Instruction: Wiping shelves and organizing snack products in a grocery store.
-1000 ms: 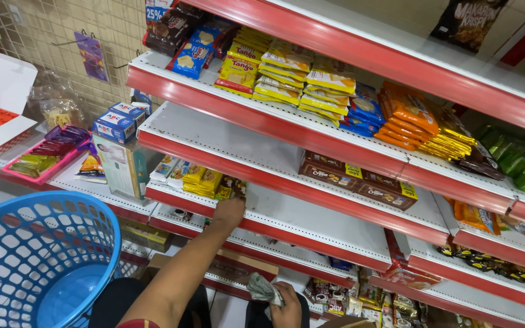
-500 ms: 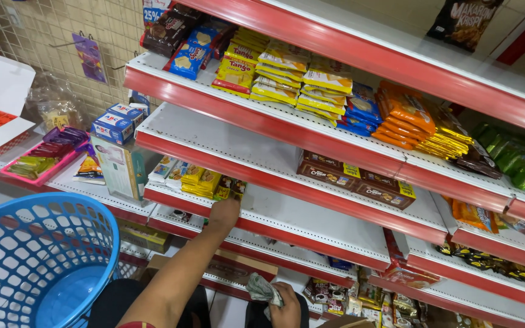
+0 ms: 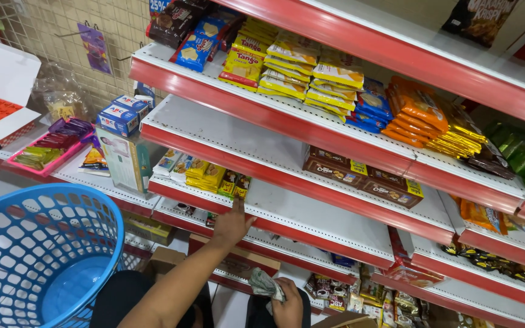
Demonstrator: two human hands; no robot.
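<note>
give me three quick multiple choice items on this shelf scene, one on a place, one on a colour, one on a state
1. Where is the left hand?
A. inside the basket
B. at the edge of a shelf, by small yellow packets
C. on the top shelf

2. What colour is the basket?
A. blue
B. green
C. white

3. What is the state of the right hand?
A. open and flat
B. resting on a shelf
C. closed around a crumpled cloth

Answers:
1 B, its fingers touch the red shelf edge just below the yellow packets.
2 A, the mesh plastic is bright blue.
3 C, the fingers curl round the grey cloth low in view.
</note>
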